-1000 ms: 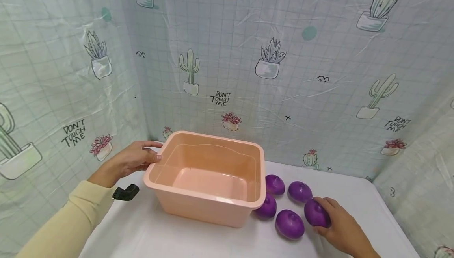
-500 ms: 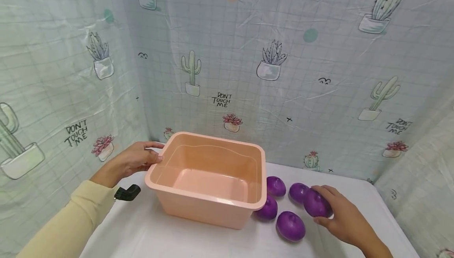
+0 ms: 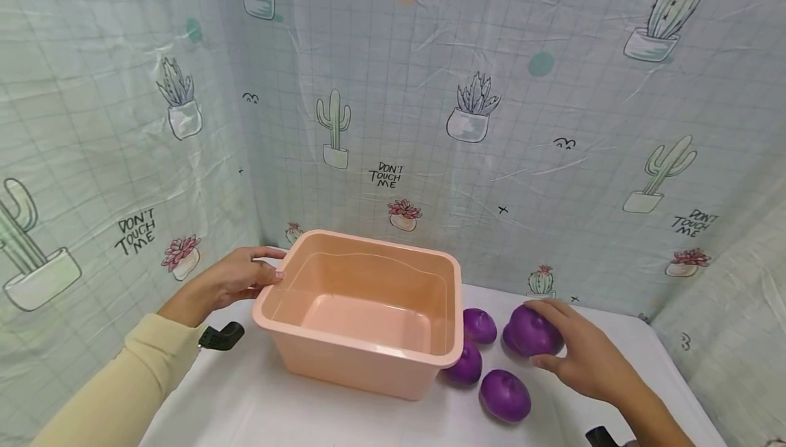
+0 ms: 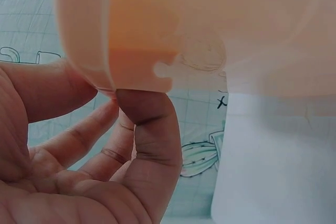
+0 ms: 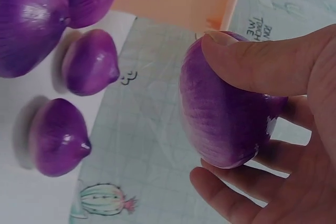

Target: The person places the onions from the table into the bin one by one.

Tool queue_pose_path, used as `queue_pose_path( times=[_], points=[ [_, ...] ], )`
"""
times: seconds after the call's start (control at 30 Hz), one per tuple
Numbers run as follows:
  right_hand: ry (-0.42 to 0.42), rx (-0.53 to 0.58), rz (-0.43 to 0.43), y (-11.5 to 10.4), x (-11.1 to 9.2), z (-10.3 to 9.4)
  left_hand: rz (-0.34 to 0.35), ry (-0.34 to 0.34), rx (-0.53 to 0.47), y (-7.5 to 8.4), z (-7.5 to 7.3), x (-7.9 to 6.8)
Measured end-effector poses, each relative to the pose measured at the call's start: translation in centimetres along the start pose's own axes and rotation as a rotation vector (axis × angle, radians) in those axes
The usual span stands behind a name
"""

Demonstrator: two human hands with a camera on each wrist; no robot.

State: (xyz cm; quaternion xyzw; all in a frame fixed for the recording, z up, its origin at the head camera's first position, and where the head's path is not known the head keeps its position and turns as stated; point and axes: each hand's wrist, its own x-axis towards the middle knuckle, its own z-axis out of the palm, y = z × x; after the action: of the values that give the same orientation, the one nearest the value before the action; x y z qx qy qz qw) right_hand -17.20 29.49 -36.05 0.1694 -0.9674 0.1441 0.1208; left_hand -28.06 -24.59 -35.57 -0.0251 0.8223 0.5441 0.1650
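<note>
At the near edge of the head view, a pale yellow sleeve [image 3: 117,382] is seen on the left arm. A black fitting [image 3: 222,336] is seen beside its cuff, and a 2nd black fitting [image 3: 600,437] is shown by the right wrist. On the white table [image 3: 245,402], 4 loose onions, all purple, are laid to the right of a peach tub [image 3: 356,375]. The nearest loose onion [image 3: 505,396] is set apart from the tub.

The tub is stood mouth up. Its left rim is gripped by the left hand [image 3: 236,276], the edge being pinched between the thumb and a curled finger. Beside the tub's right wall, a 2nd loose onion [image 3: 464,366] is partly covered by the rim.

Farther right, a held onion [image 3: 533,331] is grasped by the right hand [image 3: 583,355], with the thumb curled over 1 side and the fingers placed round the other. Behind it, a 3rd loose onion [image 3: 508,343] is mostly hidden; whether the 2 are touching cannot be told. A 4th loose onion [image 3: 479,326] is placed near the tub's far right corner.

Behind everything, a grid-patterned sheet [image 3: 393,92] is hung, printed with potted cacti and "DON'T TOUCH ME".
</note>
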Motion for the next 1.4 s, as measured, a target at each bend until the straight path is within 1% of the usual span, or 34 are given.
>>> queue_pose_path(
  times=[0.2, 0.5, 0.73, 1.03, 1.23, 1.4],
  points=[
    [-0.02, 0.007, -0.002, -1.0, 1.0, -0.6, 0.002, 0.007, 0.003, -0.1, -0.1, 0.0],
    [-0.01, -0.01, -0.016, -2.4, 2.1, -0.6, -0.007, 0.017, -0.004, -0.5, -0.2, -0.3],
    [0.023, -0.015, -0.086, -3.3, 3.2, -0.4, -0.01, 0.011, -0.009, -0.6, -0.2, -0.4],
    [0.072, -0.044, -0.179, -4.5, 4.8, -0.7, -0.017, 0.03, 0.0, -0.4, 0.3, -0.2],
    [0.048, -0.048, -0.204, -5.6, 5.7, -0.9, -0.015, 0.033, 0.006, -0.3, 0.5, -0.2],
    [0.054, -0.054, -0.249, -6.3, 6.7, -0.9, -0.007, 0.029, 0.011, -0.3, 0.4, -0.1]
  ],
)
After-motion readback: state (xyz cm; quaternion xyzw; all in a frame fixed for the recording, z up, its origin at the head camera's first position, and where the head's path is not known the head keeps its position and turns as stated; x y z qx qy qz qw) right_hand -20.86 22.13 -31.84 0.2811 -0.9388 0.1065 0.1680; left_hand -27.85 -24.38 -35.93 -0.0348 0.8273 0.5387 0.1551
